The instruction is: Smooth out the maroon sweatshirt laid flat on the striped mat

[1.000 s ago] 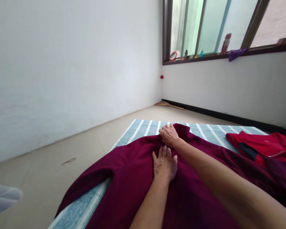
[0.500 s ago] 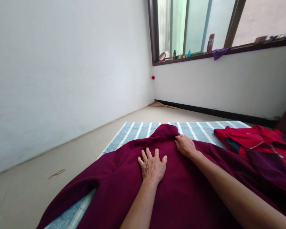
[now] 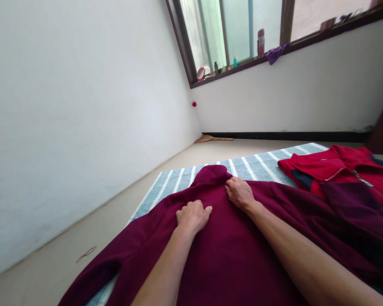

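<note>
A maroon long-sleeved top lies spread over a striped blue-and-white sheet, its raised collar at the far end. My left hand is on its upper body, below and left of the collar. The fingers of that hand are curled into the fabric and their tips are hidden. Beside the collar's right base, my right hand is closed on the cloth near the shoulder seam. One sleeve slopes down to the left; the other side stretches to the right.
Red clothing with a zip lies at the right, partly under purple-maroon cloth. A straw broom rests on the floor in the corner. Bottles and a round mirror stand on the windowsill. A thin loop lies on the floor at left.
My left hand has gone from spread flat to curled fingers on the top. My right hand keeps its place by the collar. The camera view has tilted and turned somewhat.
</note>
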A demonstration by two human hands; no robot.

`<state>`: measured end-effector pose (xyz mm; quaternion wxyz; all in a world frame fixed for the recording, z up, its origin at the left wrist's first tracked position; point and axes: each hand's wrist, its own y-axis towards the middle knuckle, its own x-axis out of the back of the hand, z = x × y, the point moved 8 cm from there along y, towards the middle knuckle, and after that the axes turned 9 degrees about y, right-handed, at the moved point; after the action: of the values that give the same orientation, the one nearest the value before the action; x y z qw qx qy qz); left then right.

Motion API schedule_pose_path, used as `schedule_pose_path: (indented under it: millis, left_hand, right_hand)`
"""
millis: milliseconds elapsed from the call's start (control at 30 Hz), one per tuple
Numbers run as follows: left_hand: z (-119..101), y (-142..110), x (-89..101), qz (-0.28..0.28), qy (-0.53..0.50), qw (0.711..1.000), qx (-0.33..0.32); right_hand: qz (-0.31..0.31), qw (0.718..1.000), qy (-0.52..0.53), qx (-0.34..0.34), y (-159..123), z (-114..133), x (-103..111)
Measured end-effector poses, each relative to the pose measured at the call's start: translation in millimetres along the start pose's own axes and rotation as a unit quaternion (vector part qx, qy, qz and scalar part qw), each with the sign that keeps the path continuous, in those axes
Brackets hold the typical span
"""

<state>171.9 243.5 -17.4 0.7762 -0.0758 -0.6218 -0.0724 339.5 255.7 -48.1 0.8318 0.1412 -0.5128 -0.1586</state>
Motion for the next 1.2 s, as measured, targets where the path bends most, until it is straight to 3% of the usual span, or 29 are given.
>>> schedule_pose_path:
  millis: [133, 233, 367, 500, 600, 700, 933, 1200]
  left_hand:
    - [-9, 30, 40.4, -0.1, 0.017, 0.995, -0.018]
    - [-29, 59, 57.3, -0.153, 0.021, 0.985, -0.073]
    - [-55, 97, 57.5, -0.141, 0.028, 0.977, -0.158]
    - [-63, 115, 51.0, -0.109, 0.052, 0.977, -0.177]
    - [-64, 104, 55.7, -0.148, 0.078, 0.968, -0.188]
    - [-68, 77, 57.8, -0.191, 0.107, 0.95, -0.223]
    - [-75, 8, 40.6, -0.278, 0.166, 0.907, -0.268]
    - [-61, -21, 24.0, -0.225, 0.116, 0.954, -0.158]
  right_hand:
    - [-0.009, 1.0, 0.006, 0.002, 0, 3, 3]
    - [-0.014, 1.0, 0.008, 0.005, 1, 3, 5]
    - [-0.017, 1.0, 0.012, 0.009, 2, 3, 5]
    - [-0.029, 0.999, 0.029, 0.007, 2, 2, 6]
    - [-0.043, 0.997, 0.056, -0.001, 3, 0, 10]
    - [-0.071, 0.993, 0.092, -0.028, 5, -6, 16]
    - [-0.071, 0.978, 0.176, -0.084, 8, -11, 24]
    - [0.011, 0.979, 0.135, -0.15, 3, -3, 26]
